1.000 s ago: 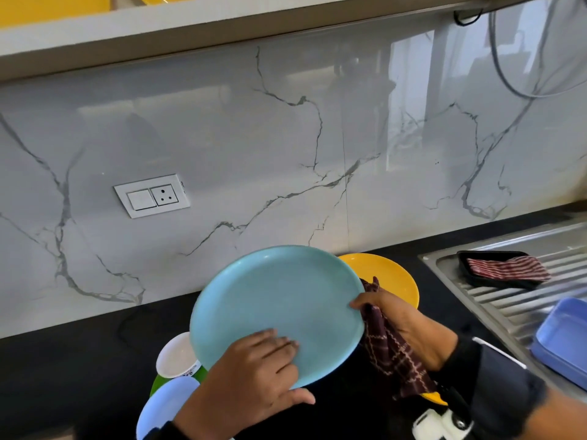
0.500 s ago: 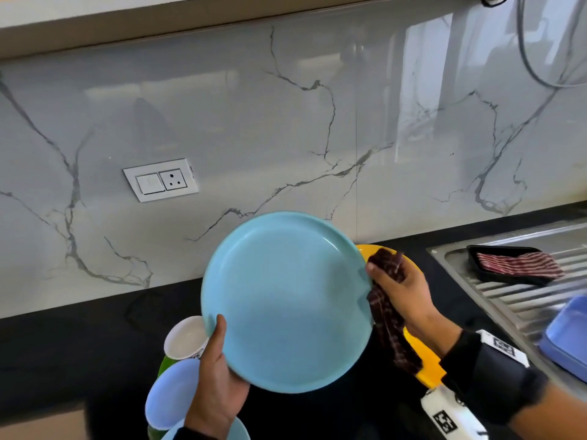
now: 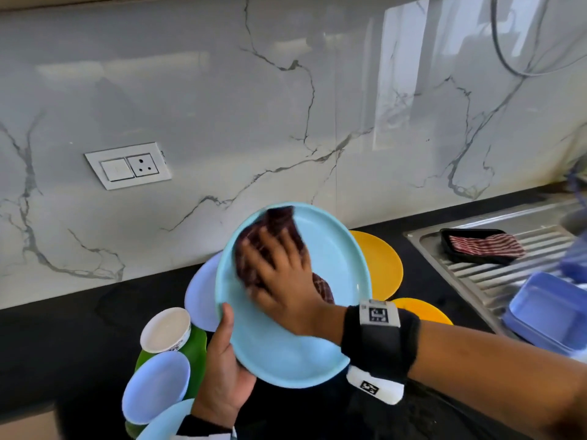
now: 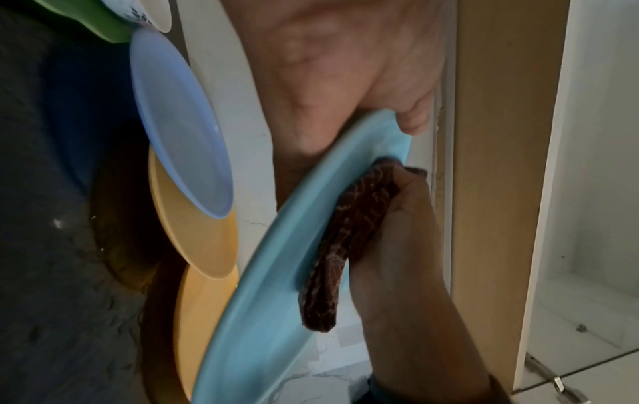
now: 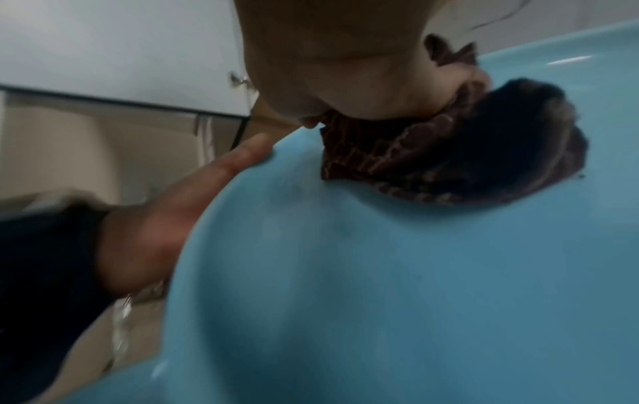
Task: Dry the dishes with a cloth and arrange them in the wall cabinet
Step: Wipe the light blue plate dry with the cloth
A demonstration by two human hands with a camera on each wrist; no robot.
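Note:
A light blue plate (image 3: 286,354) is tilted up above the black counter. My left hand (image 3: 222,369) grips its lower left rim, thumb on the front face and fingers hidden behind. My right hand (image 3: 282,274) lies on the plate's upper inner face and holds a bunched dark red checked cloth (image 3: 279,220) against it. The right wrist view shows the cloth (image 5: 449,164) squeezed under my palm on the plate (image 5: 380,273). From the left wrist, the plate (image 4: 263,314) is edge-on, with the cloth (image 4: 345,232) under my right hand (image 4: 397,240).
Below the plate stand two yellow plates (image 3: 381,265), lavender plates (image 3: 155,385), a white cup (image 3: 165,328) and a green dish (image 3: 197,344). At right, the steel sink drainboard (image 3: 476,281) holds a black tray (image 3: 470,260) with a striped cloth and a blue container (image 3: 552,315). A wall socket (image 3: 127,165) sits at left.
My right hand has moved the cloth from the plate's right rim onto its inner face. My left hand shifted from lying across the plate to gripping its lower left rim.

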